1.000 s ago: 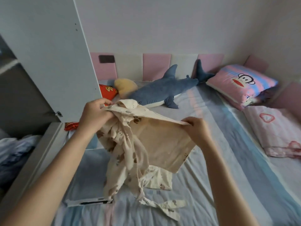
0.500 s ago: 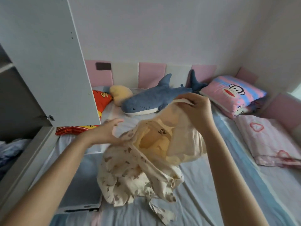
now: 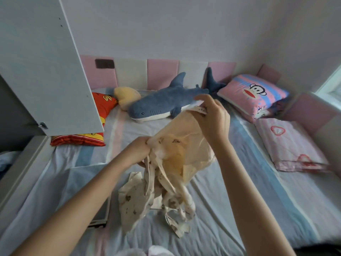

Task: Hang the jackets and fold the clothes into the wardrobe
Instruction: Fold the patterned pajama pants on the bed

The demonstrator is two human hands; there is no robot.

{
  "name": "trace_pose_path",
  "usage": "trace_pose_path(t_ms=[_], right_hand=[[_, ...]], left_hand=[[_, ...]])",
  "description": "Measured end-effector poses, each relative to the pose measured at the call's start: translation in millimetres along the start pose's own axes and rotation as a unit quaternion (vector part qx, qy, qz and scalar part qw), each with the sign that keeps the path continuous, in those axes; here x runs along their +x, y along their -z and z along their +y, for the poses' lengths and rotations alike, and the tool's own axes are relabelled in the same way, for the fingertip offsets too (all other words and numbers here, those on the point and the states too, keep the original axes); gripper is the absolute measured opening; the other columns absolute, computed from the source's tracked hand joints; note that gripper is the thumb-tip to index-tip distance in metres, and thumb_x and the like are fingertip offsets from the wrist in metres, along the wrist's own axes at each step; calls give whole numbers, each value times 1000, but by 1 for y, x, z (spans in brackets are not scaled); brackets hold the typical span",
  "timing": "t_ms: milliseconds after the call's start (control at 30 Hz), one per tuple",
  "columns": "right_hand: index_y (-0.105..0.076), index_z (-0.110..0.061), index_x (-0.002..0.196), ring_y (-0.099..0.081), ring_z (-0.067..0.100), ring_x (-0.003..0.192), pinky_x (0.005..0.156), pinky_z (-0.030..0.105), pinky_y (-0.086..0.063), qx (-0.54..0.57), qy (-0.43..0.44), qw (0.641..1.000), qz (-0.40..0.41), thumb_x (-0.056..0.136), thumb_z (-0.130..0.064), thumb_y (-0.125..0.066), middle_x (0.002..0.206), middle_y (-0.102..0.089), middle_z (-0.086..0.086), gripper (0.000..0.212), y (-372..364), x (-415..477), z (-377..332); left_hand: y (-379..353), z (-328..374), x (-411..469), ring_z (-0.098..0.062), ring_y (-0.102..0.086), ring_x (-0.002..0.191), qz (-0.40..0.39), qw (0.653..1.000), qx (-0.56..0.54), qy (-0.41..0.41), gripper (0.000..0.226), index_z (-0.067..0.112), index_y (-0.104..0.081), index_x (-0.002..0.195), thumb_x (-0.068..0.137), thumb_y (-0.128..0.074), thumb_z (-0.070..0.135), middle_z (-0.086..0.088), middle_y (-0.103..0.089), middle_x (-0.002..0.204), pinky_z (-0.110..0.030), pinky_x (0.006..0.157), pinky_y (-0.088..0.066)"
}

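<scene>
A cream garment with brown prints (image 3: 173, 163) hangs crumpled above the striped bed (image 3: 258, 191). My right hand (image 3: 214, 119) pinches its upper edge and lifts it high, close to the shark toy. My left hand (image 3: 138, 150) grips a bunch of the cloth lower down on the left. The garment's loose ends and ties trail down onto the sheet. The open white wardrobe door (image 3: 46, 71) stands at the left, with the wardrobe's dark inside behind it.
A blue plush shark (image 3: 162, 102), a yellow cushion (image 3: 127, 97), a red pillow (image 3: 99, 115) and a pink monkey pillow (image 3: 254, 95) lie along the padded headboard. A folded pink blanket (image 3: 291, 146) sits on the right. A flat white board (image 3: 88, 191) lies on the bed below my left arm.
My left hand went from open beside the cloth to gripping a bunch of it. My right hand kept its raised pinch on the upper edge, and more of the garment now hangs off the bed.
</scene>
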State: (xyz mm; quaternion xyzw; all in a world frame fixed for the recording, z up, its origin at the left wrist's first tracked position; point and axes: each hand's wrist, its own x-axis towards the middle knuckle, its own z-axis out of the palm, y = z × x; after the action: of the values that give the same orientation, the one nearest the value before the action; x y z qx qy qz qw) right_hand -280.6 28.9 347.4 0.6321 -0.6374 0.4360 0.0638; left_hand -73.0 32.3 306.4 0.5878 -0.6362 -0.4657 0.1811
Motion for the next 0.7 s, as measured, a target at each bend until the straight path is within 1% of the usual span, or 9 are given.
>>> trace_pose_path(t_ms=[100, 200, 267, 300, 400, 467, 534, 634, 701], right_hand=[[-40, -20, 139, -41, 17, 119, 98, 25, -27, 47, -153, 986, 50, 61, -39, -84, 128, -51, 3, 91, -13, -32, 33], [-26, -6, 145, -34, 28, 131, 110, 36, -27, 102, -321, 941, 39, 51, -60, -80, 142, -36, 15, 121, -48, -98, 53], [-24, -9, 145, -37, 28, 132, 111, 42, -33, 182, -408, 893, -52, 48, -75, -73, 143, -31, 13, 127, -76, -145, 54], [-32, -11, 140, -45, 26, 128, 106, 42, -40, 227, -437, 863, -109, 49, -77, -74, 140, -36, 11, 120, -88, -164, 52], [-57, -19, 101, -64, 6, 89, 80, 22, -50, 300, -453, 782, -305, 58, -75, -68, 104, -59, 2, 71, -92, -190, 23], [-54, -20, 108, -65, 12, 90, 78, 27, -52, 310, -462, 734, -390, 57, -86, -58, 105, -59, -3, 83, -89, -184, 10], [-44, -22, 123, -66, 17, 94, 78, 32, -56, 353, -426, 718, -422, 55, -85, -53, 114, -54, -6, 93, -85, -170, 7], [-39, -26, 122, -66, 16, 96, 81, 34, -56, 364, -375, 719, -459, 76, -67, -58, 114, -58, -9, 64, -84, -152, 0], [-49, -16, 121, -68, 21, 93, 81, 35, -57, 362, -432, 718, -408, 88, -47, -61, 107, -66, 1, 46, -92, -145, 1]], left_hand=[[3, 9, 6, -16, -57, 63, 100, 991, -86, -34, 34, 23, -56, 79, 90, -35, -2, -5, -59, 74, -24, 53, -47], [8, 23, 10, -15, -56, 76, 142, 975, -167, -38, 39, 11, -59, 119, 92, -33, 2, -8, -61, 95, -23, 57, -42], [10, 33, 10, -18, -53, 78, 173, 967, -187, -28, 39, 5, -51, 128, 95, -32, 5, -9, -57, 95, -25, 58, -41], [11, 36, 10, -21, -51, 75, 186, 962, -197, -25, 38, 1, -49, 130, 95, -32, 6, -9, -53, 90, -27, 59, -41], [21, 41, 8, -15, -42, 59, 216, 949, -229, -26, 38, -6, -45, 129, 96, -33, 9, -1, -44, 72, -35, 66, -40], [27, 42, 8, -10, -41, 59, 231, 944, -233, -30, 39, -4, -45, 130, 96, -32, 10, 4, -43, 72, -36, 71, -41], [31, 44, 8, -8, -43, 61, 244, 939, -240, -35, 39, -2, -44, 132, 97, -32, 11, 2, -46, 77, -35, 68, -44], [36, 44, 12, -8, -42, 62, 268, 925, -266, -36, 41, -2, -41, 135, 98, -31, 13, -7, -48, 90, -39, 67, -45], [38, 41, 15, -8, -42, 62, 270, 920, -281, -26, 40, -1, -42, 134, 99, -31, 14, -3, -48, 85, -42, 72, -46]])
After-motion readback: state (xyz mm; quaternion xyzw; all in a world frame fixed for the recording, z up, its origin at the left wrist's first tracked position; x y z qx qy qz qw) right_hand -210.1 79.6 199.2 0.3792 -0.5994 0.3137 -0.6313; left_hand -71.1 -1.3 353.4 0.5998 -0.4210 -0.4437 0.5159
